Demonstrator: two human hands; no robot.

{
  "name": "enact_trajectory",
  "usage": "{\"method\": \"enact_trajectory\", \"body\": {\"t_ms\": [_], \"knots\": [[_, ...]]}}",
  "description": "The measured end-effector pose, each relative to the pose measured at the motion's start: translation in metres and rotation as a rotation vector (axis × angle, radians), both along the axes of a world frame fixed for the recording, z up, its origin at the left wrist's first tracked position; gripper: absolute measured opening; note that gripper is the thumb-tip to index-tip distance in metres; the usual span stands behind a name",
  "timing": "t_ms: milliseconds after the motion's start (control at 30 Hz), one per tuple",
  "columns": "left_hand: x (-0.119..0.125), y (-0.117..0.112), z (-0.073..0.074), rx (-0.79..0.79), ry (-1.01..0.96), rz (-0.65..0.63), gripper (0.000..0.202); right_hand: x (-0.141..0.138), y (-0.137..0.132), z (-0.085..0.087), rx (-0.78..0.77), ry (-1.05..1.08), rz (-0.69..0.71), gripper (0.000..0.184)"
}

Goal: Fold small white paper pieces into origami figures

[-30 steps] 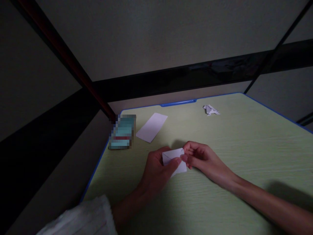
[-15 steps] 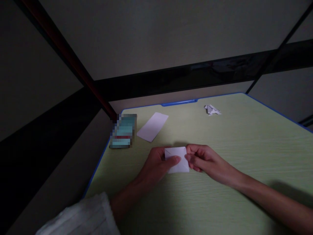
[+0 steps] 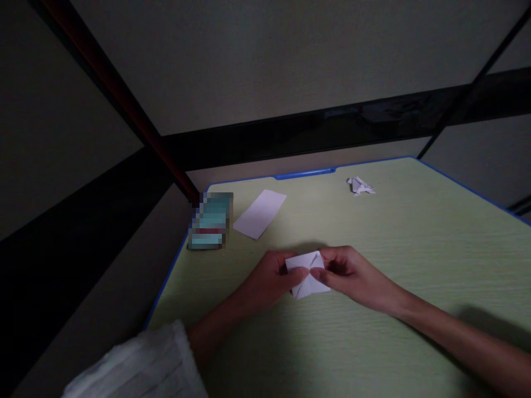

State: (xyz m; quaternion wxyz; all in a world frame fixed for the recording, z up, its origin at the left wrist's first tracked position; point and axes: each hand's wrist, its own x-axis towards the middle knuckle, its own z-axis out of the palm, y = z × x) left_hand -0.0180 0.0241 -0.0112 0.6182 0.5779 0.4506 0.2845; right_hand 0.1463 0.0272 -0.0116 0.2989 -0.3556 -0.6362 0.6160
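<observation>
A small folded white paper [image 3: 309, 273] is held just above the pale green table [image 3: 415, 249] near its middle. My left hand [image 3: 271, 276] pinches the paper's left side with thumb on top. My right hand [image 3: 352, 273] pinches its right side, fingers curled round the edge. Both hands meet at the paper's centre, where a fold opens slightly. The dim light hides the finer creases.
A flat white paper strip [image 3: 260, 214] lies at the back left of the table. Beside it at the left edge sits a blurred teal packet [image 3: 209, 221]. A small folded paper figure [image 3: 360, 186] rests at the far edge. The table has a blue rim [image 3: 305, 173].
The paper has turned and shifted a little right between my hands, and a fold now lifts open at its top. Both hands moved slightly right with it.
</observation>
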Motion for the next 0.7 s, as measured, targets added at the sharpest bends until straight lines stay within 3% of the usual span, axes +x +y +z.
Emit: {"method": "enact_trajectory", "body": {"t_ms": [267,433,567,700], "knots": [[-0.003,-0.003,0.006,-0.005,0.006,-0.12,0.019,0.007,0.003,0.002,-0.081,-0.03,0.162,0.014],[-0.004,-0.001,0.009,0.014,0.119,-0.123,0.012,0.012,0.004,0.004,-0.142,-0.055,0.223,0.013],[-0.004,0.0,0.006,0.021,0.16,-0.117,0.009,0.013,0.006,0.004,-0.152,0.026,0.153,0.012],[-0.004,-0.002,0.003,0.064,0.158,-0.139,0.007,0.007,0.005,0.008,-0.111,0.054,-0.026,0.011]]}}
